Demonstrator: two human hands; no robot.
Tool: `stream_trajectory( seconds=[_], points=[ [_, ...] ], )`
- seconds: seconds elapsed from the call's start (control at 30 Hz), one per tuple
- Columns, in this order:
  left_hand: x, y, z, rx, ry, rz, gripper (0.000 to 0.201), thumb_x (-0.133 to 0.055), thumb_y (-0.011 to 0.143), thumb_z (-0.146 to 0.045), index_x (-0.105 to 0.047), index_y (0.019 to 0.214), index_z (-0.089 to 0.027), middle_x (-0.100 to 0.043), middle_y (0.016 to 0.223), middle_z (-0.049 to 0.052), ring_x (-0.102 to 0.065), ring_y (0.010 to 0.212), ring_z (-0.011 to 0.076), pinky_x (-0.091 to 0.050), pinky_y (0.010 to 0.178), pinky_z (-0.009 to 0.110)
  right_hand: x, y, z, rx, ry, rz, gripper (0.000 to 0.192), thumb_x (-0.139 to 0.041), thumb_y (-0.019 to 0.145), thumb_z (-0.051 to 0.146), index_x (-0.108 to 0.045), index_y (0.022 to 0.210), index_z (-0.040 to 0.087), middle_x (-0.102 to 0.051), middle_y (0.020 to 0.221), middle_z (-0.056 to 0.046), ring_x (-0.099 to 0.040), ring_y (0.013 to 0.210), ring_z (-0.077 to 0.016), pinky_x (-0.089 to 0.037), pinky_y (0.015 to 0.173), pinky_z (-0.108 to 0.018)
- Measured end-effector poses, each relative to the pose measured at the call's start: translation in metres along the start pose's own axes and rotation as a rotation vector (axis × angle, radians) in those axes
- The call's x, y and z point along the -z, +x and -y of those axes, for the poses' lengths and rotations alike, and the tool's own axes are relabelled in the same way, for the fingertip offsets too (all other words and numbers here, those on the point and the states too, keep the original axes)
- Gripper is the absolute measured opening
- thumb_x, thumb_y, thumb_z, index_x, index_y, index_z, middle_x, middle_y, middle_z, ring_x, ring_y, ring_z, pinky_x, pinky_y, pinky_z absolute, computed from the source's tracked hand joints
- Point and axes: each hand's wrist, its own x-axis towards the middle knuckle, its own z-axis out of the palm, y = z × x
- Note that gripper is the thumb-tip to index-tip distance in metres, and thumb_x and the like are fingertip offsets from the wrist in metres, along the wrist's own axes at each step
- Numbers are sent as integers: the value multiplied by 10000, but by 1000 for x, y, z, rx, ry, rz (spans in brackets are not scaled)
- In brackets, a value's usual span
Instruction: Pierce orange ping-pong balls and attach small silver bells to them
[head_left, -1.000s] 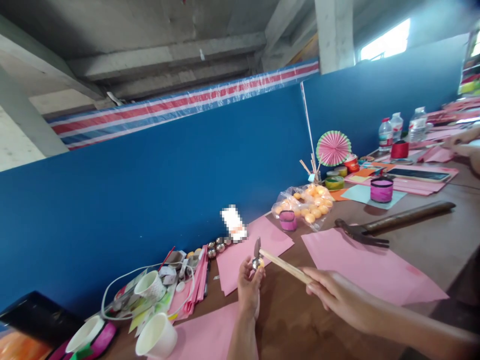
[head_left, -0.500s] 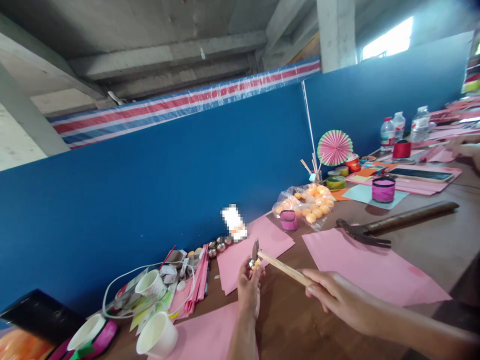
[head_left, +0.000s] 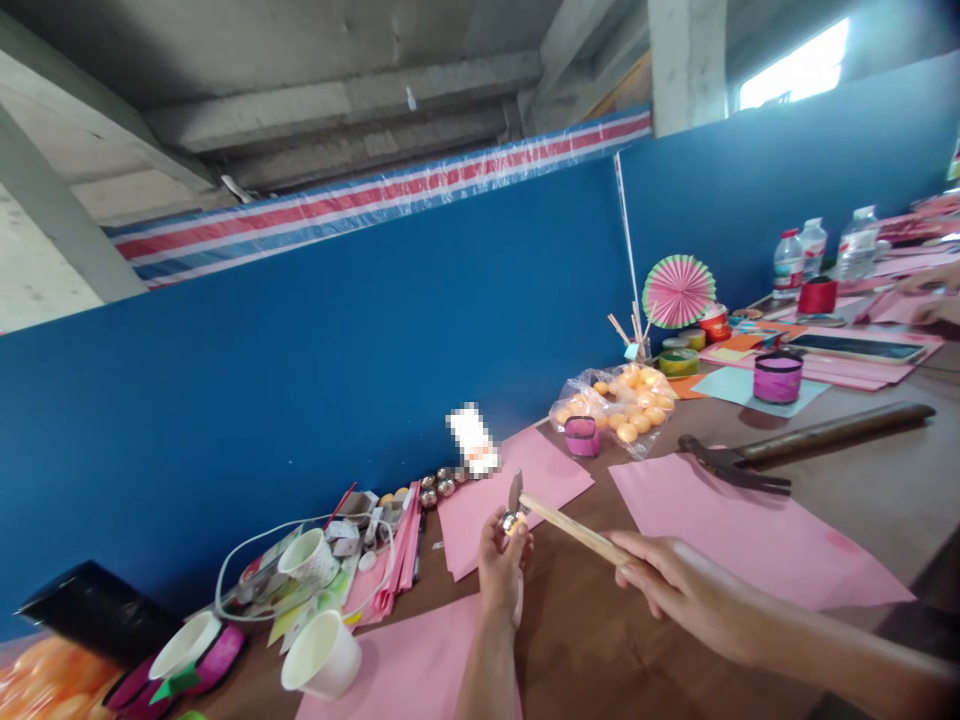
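My left hand [head_left: 502,570] is closed, its fingertips pinching a shiny silver ball [head_left: 511,521] with something yellow-orange showing at its lower side. Wrapped around a pale wooden handle, my right hand [head_left: 667,575] holds a small hammer [head_left: 574,528]. Its thin, pointed metal head stands up just above the silver ball; whether the two touch I cannot tell. Beneath and behind both hands lie pink paper sheets [head_left: 517,455]. Several more silver balls [head_left: 442,484] sit at the foot of the blue partition.
A claw hammer [head_left: 817,440] lies to the right on another pink sheet [head_left: 757,530]. Behind are a bag of orange balls [head_left: 637,405] and a pink paper fan [head_left: 679,291]. White cups [head_left: 322,655] and scraps crowd the left. Another person's hands [head_left: 934,295] show far right.
The view has shifted slightly, so the table's contents sit a little further right. The silver ball in my left hand shows more of its shiny top. Both hands keep their grips.
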Motion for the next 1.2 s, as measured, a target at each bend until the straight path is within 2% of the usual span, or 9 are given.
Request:
stream_trajectory(
  seconds=[0.13,0.37,0.63,0.8,1.03,1.2],
  points=[
    [2,2,2,-23,2,24,340,-682,630,-286,-562,936,-201,-565,843,7,-549,686,81,-432,656,227,-2,1,-3,3,4,-6,338,-335,841,420,-574,949,207,-609,649,-4,-536,512,-111,-407,487,-199],
    [4,2,4,-4,-96,24,446,-677,641,-256,-540,1065,-244,-565,893,11,-552,756,90,-428,715,236,-1,1,-6,10,11,-13,345,-342,832,424,-569,987,216,-627,657,-10,-552,524,-122,-420,481,-202],
    [2,2,5,-38,-31,11,493,-693,615,-258,-554,1088,-241,-571,845,5,-509,641,62,-404,617,206,-5,2,-17,47,-40,-65,345,-373,801,473,-578,951,239,-634,618,-2,-553,495,-126,-415,451,-198],
    [2,3,7,-82,21,70,508,-676,634,-249,-542,1124,-232,-588,848,17,-480,618,60,-393,620,210,-10,5,-22,50,-75,-69,377,-352,807,467,-562,1006,224,-630,596,-7,-568,513,-150,-438,499,-229],
    [4,2,7,-74,76,52,544,-670,637,-272,-518,1158,-232,-597,851,27,-498,631,76,-391,616,218,-5,4,-10,22,-85,-27,358,-331,825,434,-566,998,225,-625,586,-6,-565,513,-151,-423,484,-227],
    [2,0,4,-57,71,102,492,-666,640,-277,-556,1114,-209,-613,818,35,-510,645,83,-403,645,227,-1,3,-4,39,-116,21,332,-320,840,377,-559,1001,213,-628,617,-12,-568,529,-149,-427,526,-234]
  ],
)
